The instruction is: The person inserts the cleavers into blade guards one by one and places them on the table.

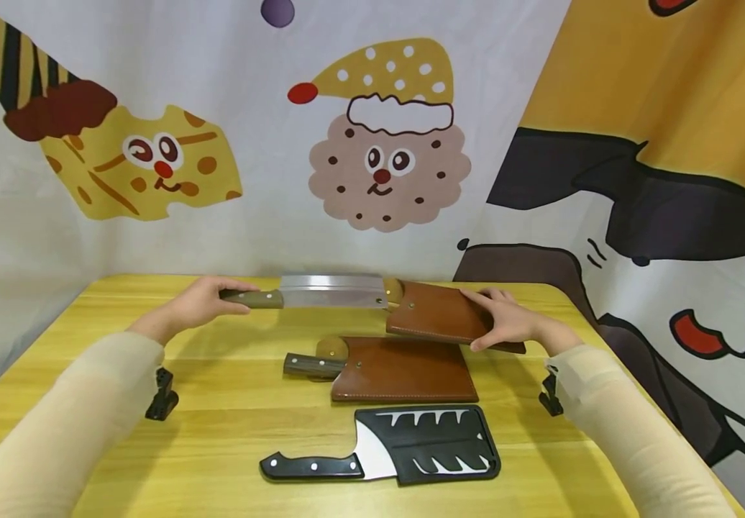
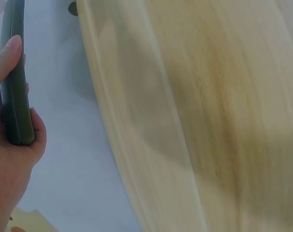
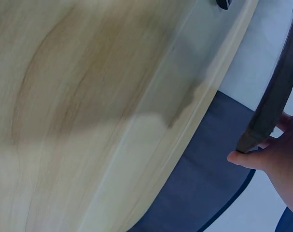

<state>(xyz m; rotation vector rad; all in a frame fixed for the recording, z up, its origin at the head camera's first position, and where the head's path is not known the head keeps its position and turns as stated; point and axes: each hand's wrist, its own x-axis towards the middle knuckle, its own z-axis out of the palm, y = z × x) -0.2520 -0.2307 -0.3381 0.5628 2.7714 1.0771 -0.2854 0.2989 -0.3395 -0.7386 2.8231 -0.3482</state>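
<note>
My left hand (image 1: 200, 306) grips the wooden handle (image 2: 16, 96) of a cleaver (image 1: 330, 291), whose bare blade points right. The blade's far end reaches the mouth of a brown leather sheath (image 1: 440, 309). With my right hand (image 1: 508, 316) I hold that sheath by its right end, thumb at the lower edge and fingers over the top. In the right wrist view the sheath (image 3: 272, 92) shows edge-on between thumb and fingers. Both cleaver and sheath are held up over the back of the table.
On the yellow wood-grain table (image 1: 230, 417) lies a second cleaver in a brown leather sheath (image 1: 405, 370), its dark handle to the left. Nearer me is a black-handled cleaver (image 1: 314, 466) in a black slotted cover (image 1: 437, 442). A printed cloth (image 1: 262, 180) hangs behind the table.
</note>
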